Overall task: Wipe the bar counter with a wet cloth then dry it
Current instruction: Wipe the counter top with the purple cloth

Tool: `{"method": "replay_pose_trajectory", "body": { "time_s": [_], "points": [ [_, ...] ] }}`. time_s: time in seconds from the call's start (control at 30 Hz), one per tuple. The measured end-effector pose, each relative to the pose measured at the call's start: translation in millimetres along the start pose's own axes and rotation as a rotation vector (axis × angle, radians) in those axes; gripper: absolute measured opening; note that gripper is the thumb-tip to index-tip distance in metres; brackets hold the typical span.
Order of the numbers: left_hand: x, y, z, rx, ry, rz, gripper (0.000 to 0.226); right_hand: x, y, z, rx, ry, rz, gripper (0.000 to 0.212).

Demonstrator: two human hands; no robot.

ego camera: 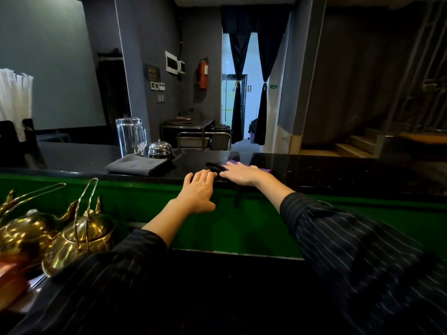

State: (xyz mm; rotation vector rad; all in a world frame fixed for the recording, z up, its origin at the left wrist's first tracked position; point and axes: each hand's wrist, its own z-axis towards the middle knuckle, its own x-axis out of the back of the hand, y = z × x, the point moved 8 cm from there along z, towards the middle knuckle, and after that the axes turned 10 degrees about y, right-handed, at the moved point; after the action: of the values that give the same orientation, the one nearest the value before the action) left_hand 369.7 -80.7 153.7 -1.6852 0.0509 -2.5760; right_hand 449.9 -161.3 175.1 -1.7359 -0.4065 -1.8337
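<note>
Head view: right hand (242, 175) flat, pressing purple cloth (235, 162) on bar counter (338, 170), left hand (198, 189) relaxed at near edge; sweeping left risks knocking bell (160, 149) and glass jug (130, 136)

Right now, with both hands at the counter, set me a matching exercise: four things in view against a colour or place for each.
Things:
1. folded cloth
2. call bell
3. wiping cloth under the right hand
4. kettles

Descriptions:
a. purple
b. grey, lying on the counter
c. brass-coloured, lower left, below the counter top
d. silver, beside the glass jug

Pairs: 1-b, 2-d, 3-a, 4-c
</note>
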Motion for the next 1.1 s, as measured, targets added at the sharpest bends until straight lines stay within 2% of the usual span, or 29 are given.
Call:
{"method": "replay_pose_trajectory", "body": {
  "time_s": [0.1,0.27,0.43,0.5,0.6,0.67,0.77,0.87,0.93,1.03,1.1],
  "points": [
    [2.0,4.0,-8.7,-0.044,0.033,0.086,0.09,6.6,22.1,-19.7,0.002,-0.001,0.055,0.051],
    [-1.7,7.9,-23.8,-0.102,0.043,0.105,0.091,15.9,83.6,-20.7,-0.169,0.028,0.036,0.054],
    [1.0,8.5,-16.6,-0.101,-0.015,0.175,0.101,8.7,44.1,-6.6,-0.158,0.049,-0.028,0.054],
    [5.6,12.7,-18.4,-0.071,0.041,0.165,0.094,6.3,21.4,-13.3,-0.077,0.081,-0.048,0.052],
    [10.6,12.2,-23.9,-0.026,0.227,0.096,0.064,-1.0,1.0,-33.0,0.057,0.119,-0.047,0.049],
    [13.2,14.0,-23.9,-0.023,0.315,0.07,0.061,4.9,11.9,-45.5,0.087,0.129,-0.037,0.047],
    [12.5,13.6,-21.2,-0.028,0.295,0.041,0.068,16.9,57.5,-45.0,-0.028,0.081,0.001,0.049],
    [15.1,14.3,-18.0,-0.061,0.283,0.004,0.062,16.9,96.0,-30.6,-0.174,0.028,0.013,0.057],
    [23.3,10.7,-10.8,-0.059,0.255,-0.088,0.059,12.6,95.5,-16.0,-0.215,0.021,-0.012,0.058],
    [24.7,-6.2,15.5,-0.011,0.124,-0.252,0.059,3.9,68.3,5.4,-0.175,0.021,-0.033,0.058],
    [20.9,-17.8,34.3,0.002,0.076,-0.239,0.076,-0.6,56.4,17.1,-0.104,-0.005,-0.021,0.056]
  ]
}}
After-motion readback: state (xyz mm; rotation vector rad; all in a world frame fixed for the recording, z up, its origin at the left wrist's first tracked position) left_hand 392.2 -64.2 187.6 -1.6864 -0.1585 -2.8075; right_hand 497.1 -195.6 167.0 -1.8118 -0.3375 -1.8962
